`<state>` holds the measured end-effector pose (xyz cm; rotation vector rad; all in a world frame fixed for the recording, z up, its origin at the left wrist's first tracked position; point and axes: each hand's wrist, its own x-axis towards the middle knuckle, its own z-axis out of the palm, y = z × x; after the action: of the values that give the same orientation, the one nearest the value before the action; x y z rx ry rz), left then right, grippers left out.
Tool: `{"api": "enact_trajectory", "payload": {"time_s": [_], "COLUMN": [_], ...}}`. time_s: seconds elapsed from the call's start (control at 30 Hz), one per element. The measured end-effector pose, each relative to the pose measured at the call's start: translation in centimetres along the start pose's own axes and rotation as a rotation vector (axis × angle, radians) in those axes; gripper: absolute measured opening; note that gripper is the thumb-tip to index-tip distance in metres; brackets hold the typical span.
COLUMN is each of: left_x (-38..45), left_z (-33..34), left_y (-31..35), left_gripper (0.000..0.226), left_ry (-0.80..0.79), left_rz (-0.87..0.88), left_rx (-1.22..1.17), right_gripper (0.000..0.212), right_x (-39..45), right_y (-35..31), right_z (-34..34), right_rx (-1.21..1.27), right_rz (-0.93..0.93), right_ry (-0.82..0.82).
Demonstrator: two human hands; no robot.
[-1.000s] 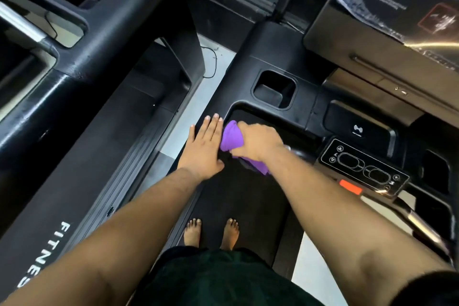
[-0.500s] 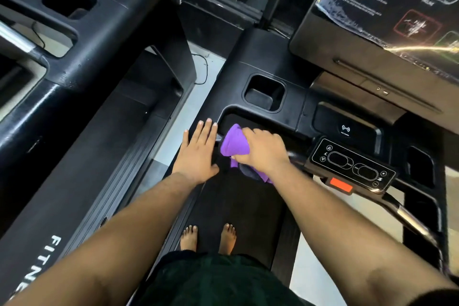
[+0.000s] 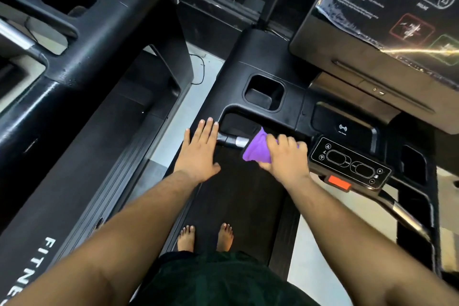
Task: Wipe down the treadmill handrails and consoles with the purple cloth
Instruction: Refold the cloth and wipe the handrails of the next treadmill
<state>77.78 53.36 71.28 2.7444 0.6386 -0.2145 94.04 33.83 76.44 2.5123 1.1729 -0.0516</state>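
My right hand (image 3: 285, 156) grips the purple cloth (image 3: 257, 150) and wraps it around the front crossbar handrail (image 3: 232, 141), whose black and silver end shows between my hands. My left hand (image 3: 198, 154) lies flat with fingers spread on the left black side handrail, holding nothing. Just right of the cloth sits the small control panel (image 3: 350, 165) with oval buttons and an orange tab. The large console screen (image 3: 387, 7) fills the upper right, covered in crinkled plastic film.
A square cup holder (image 3: 264, 92) and a wireless pad (image 3: 342, 128) sit in the console tray. A second treadmill (image 3: 82, 57) stands close on the left. My bare feet (image 3: 206, 236) stand on the belt. The right silver handrail (image 3: 407, 216) runs down at the right edge.
My right hand has slid the cloth to the right along the crossbar, uncovering its silver end. The left hand has stayed flat on the left rail.
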Motion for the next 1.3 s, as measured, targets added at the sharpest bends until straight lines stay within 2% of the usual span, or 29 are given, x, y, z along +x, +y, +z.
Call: {"api": "enact_trajectory", "payload": {"time_s": [0.1, 0.13, 0.17, 0.23, 0.3, 0.37, 0.47, 0.53, 0.63, 0.73, 0.8, 0.87, 0.97, 1.07, 1.13, 1.2, 1.3], "left_x": [0.0, 0.0, -0.1, 0.0, 0.1, 0.1, 0.2, 0.3, 0.3, -0.6, -2.0, -3.7, -7.7, -11.5, -14.5, -17.6, -23.3], "left_z": [0.0, 0.0, 0.0, 0.0, 0.0, -0.1, 0.2, 0.4, 0.5, 0.2, -0.1, -0.8, -1.6, -0.9, -0.1, 0.8, 1.9], "left_y": [0.0, 0.1, 0.1, 0.0, -0.1, -0.1, -0.1, -0.2, -0.3, -0.5, 0.2, 1.7, 5.0, 6.6, 7.1, 7.5, 9.0], "left_gripper": [0.124, 0.124, 0.124, 0.123, 0.123, 0.123, 0.124, 0.124, 0.122, 0.112, 0.105, 0.101, 0.094, 0.083, 0.069, 0.043, 0.034], "left_ry": [0.008, 0.008, 0.009, 0.007, 0.007, 0.007, 0.021, 0.025, 0.039, 0.083, 0.101, 0.095, 0.031, 0.013, 0.057, 0.103, 0.197], "left_rz": [0.006, 0.01, 0.01, 0.011, 0.008, 0.003, 0.01, 0.011, 0.024, 0.12, 0.168, 0.118, -0.051, -0.192, -0.264, -0.26, -0.299], "left_rx": [0.005, -0.003, -0.006, -0.008, -0.025, -0.031, -0.031, -0.044, -0.063, -0.145, -0.265, -0.524, -0.877, -1.247, -1.324, -1.315, -1.295], "right_gripper": [0.069, 0.071, 0.074, 0.08, 0.084, 0.082, 0.075, 0.07, 0.073, 0.076, 0.082, 0.078, 0.07, 0.081, 0.09, 0.097, 0.107], "right_x": [3.0, 3.2, 2.9, 0.7, -1.4, -0.6, 3.4, 4.6, 2.9, 0.7, -0.5, -2.3, -6.9, -11.0, -13.6, -16.0, -20.4], "right_y": [2.1, 2.5, 2.3, 0.6, -2.2, -3.7, -3.0, -2.6, -3.2, -3.8, -3.4, -3.5, -4.5, -5.9, -6.1, -6.2, -6.6], "right_z": [-3.2, -3.3, -3.1, -1.3, 0.5, 0.2, -1.9, -2.6, -1.9, -0.7, -0.9, -1.2, -1.4, -0.1, 0.9, 1.9, 3.7], "right_rx": [0.252, 0.288, 0.277, 0.124, 0.026, 0.04, 0.139, 0.189, 0.152, 0.204, 0.283, 0.333, 0.391, 0.357, 0.368, 0.417, 0.614], "right_rz": [-0.054, -0.05, -0.034, 0.062, 0.172, 0.186, 0.012, -0.057, -0.049, -0.106, -0.149, -0.205, -0.298, -0.346, -0.341, -0.332, -0.373], "right_ry": [-0.33, -0.368, -0.333, -0.1, 0.022, 0.022, -0.157, -0.208, -0.073, 0.048, 0.016, 0.015, 0.158, 0.277, 0.241, 0.194, 0.015]}}
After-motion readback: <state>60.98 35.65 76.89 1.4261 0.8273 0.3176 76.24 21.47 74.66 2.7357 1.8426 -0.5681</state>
